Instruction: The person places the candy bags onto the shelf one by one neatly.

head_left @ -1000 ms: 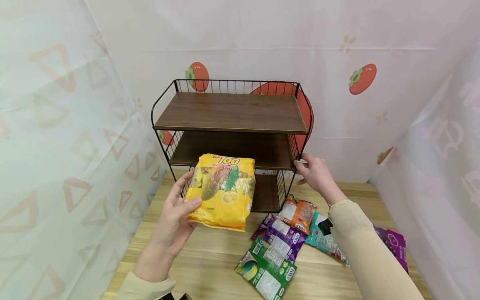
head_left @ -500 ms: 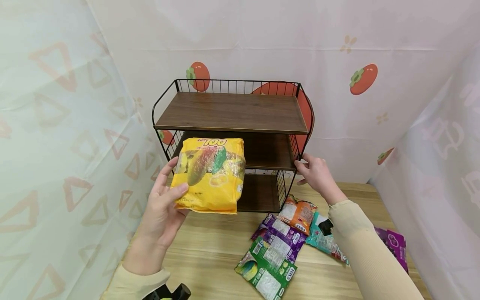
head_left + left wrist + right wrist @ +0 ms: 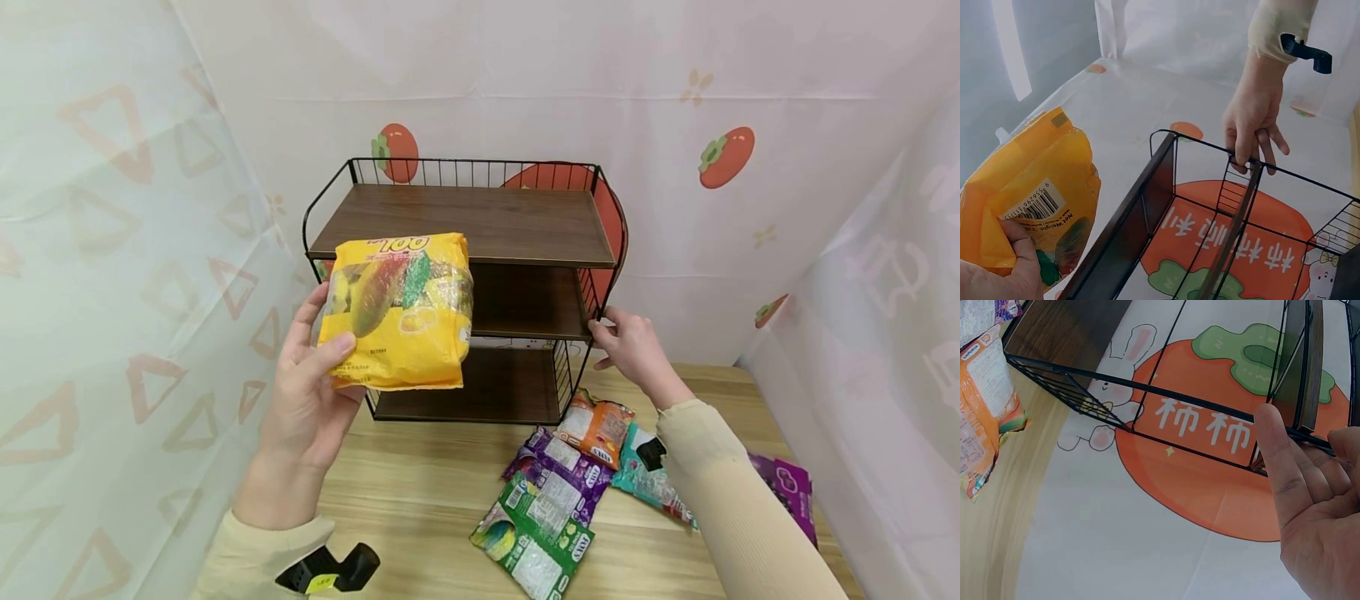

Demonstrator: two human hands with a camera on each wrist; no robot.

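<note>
My left hand (image 3: pixel 306 408) grips a yellow candy bag (image 3: pixel 401 321) by its lower left side, thumb on the front. Mangoes and a "100" are printed on the bag, and a barcode shows in the left wrist view. It is held up in front of the left half of a three-tier shelf rack (image 3: pixel 465 221) with black wire sides and dark wood boards, overlapping the top and middle boards' front edges in the head view. My right hand (image 3: pixel 633 346) holds the rack's right front post at the middle board; in the right wrist view its fingers (image 3: pixel 1288 481) are at the frame.
Right of centre on the wooden table (image 3: pixel 420 500) lie a green packet (image 3: pixel 532 537), a purple packet (image 3: pixel 562 475), an orange packet (image 3: pixel 594 427) and a teal packet (image 3: pixel 652 479). Another purple packet (image 3: pixel 787 492) lies farther right. A printed cloth (image 3: pixel 480 83) hangs behind the rack.
My left hand has raised the candy bag up and to the left, from in front of the lower rack to the height of the top board's edge. My right hand stays on the post.
</note>
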